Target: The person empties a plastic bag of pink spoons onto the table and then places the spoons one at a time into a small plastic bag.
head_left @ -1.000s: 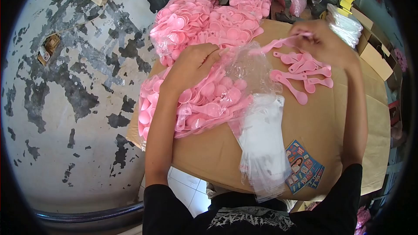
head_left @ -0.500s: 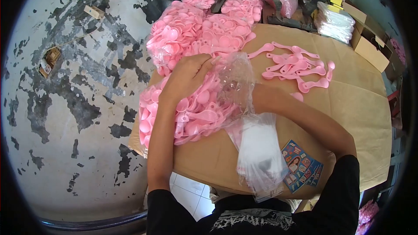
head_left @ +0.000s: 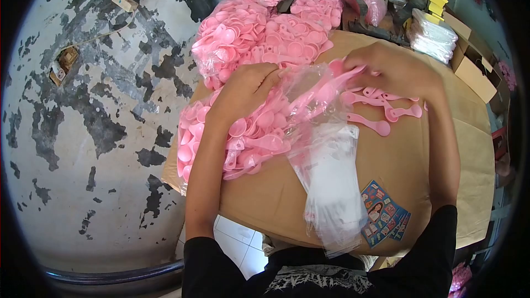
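A clear plastic bag (head_left: 301, 107) full of pink plastic spoons (head_left: 259, 124) lies on the left half of the table. At its upper edge my left hand (head_left: 243, 88) is closed on the plastic, fingers curled. My right hand (head_left: 381, 69) is at the bag's right side, closed around a few pink measuring spoons (head_left: 334, 80) whose far ends overlap the clear plastic. Loose pink spoons (head_left: 381, 105) lie just below that hand, partly hidden by it. Nearer my body is a stack of clear flat bags (head_left: 334, 182) with white showing through.
Blue printed cards (head_left: 381, 212) lie at the front right of the brown-covered table (head_left: 464, 154). More bagged pink spoons (head_left: 232, 33) are heaped at the back left. An open cardboard box (head_left: 475, 72) and stacked plastic packs (head_left: 433, 36) stand at the back right.
My right hand, before hidden behind the plastic, has moved up and right and now shows spoons in its fingers. My left hand stays at the bag's edge.
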`<state>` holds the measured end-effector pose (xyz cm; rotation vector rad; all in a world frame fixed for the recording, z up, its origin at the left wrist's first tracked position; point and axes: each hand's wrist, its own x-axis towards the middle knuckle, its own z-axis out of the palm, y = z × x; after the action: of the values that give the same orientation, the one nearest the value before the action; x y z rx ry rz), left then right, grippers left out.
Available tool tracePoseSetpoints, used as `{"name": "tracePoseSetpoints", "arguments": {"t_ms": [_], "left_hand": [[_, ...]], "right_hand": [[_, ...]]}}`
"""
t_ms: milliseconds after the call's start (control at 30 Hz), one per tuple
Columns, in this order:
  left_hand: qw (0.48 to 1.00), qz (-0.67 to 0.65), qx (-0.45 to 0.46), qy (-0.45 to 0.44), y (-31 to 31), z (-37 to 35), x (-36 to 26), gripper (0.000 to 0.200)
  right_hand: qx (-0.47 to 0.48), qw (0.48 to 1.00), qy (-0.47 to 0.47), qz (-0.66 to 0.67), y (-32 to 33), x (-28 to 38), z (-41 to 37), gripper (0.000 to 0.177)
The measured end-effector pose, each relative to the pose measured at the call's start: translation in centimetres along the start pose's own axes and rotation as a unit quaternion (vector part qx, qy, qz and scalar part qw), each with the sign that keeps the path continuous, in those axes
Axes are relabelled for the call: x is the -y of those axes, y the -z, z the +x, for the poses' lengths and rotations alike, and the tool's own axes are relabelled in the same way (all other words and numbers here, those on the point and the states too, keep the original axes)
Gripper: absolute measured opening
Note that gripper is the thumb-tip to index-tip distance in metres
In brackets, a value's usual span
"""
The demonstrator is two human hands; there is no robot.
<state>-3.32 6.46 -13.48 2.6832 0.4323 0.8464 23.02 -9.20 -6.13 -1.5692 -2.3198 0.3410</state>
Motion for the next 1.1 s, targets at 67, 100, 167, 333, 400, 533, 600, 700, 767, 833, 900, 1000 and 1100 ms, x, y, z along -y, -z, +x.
{"name": "tracePoseSetpoints", "arguments": {"t_ms": [67,100,167,333,400,533,600,700,767,833,900,1000,1100], "left_hand": [[1.0,-0.002,0.003,0.0,0.1,0.1,-0.1,0.027],[1.0,0.004,0.01,0.011,0.2,0.1,-0.2,0.025],[0.999,0.013,0.025,0.031,0.3,0.0,-0.4,0.022],[1.0,0.006,0.011,0.029,0.2,0.0,-0.5,0.028],[0.999,-0.002,0.009,0.042,0.2,0.1,-0.7,0.03],[0.998,-0.005,0.017,0.062,0.4,0.3,-0.9,0.031],[0.998,-0.009,0.014,0.057,0.2,0.1,-0.8,0.03],[0.999,-0.018,0.002,0.04,-0.1,0.1,-0.2,0.029],[0.999,-0.02,0.002,0.045,-0.2,0.1,0.1,0.029],[0.999,-0.009,0.006,0.052,-0.2,0.2,0.1,0.029],[0.998,-0.007,0.011,0.055,0.1,0.2,-0.2,0.028],[0.999,-0.019,0.008,0.043,0.2,0.2,-0.5,0.029],[1.0,-0.021,-0.011,0.017,0.1,0.1,-0.1,0.03]], "right_hand": [[-0.007,0.999,-0.042,0.003,2.2,-0.9,-1.4,0.025],[-0.015,0.997,-0.072,0.013,2.9,-1.5,-2.1,0.024],[-0.029,0.99,-0.134,0.031,3.8,-2.7,-3.5,0.023],[0.011,0.999,-0.034,-0.033,2.8,-3.3,-4.0,0.022],[0.066,0.997,-0.037,-0.03,0.2,-1.8,-2.2,0.025],[0.026,1.0,0.006,0.013,-10.5,-2.2,2.4,0.031],[-0.064,0.993,0.072,-0.069,-13.3,-1.3,4.0,0.028],[-0.138,0.971,-0.015,-0.193,-15.3,1.1,6.0,0.025],[-0.17,0.939,0.205,-0.217,-18.6,-5.3,6.4,0.025],[-0.053,0.995,0.081,0.01,-15.6,-3.9,3.7,0.028],[0.078,0.988,-0.094,-0.09,-13.3,-4.5,2.0,0.032],[0.084,0.976,-0.188,-0.068,-6.2,-0.6,0.3,0.035],[-0.04,0.996,0.012,-0.078,-2.3,-2.6,-1.0,0.038]]}}
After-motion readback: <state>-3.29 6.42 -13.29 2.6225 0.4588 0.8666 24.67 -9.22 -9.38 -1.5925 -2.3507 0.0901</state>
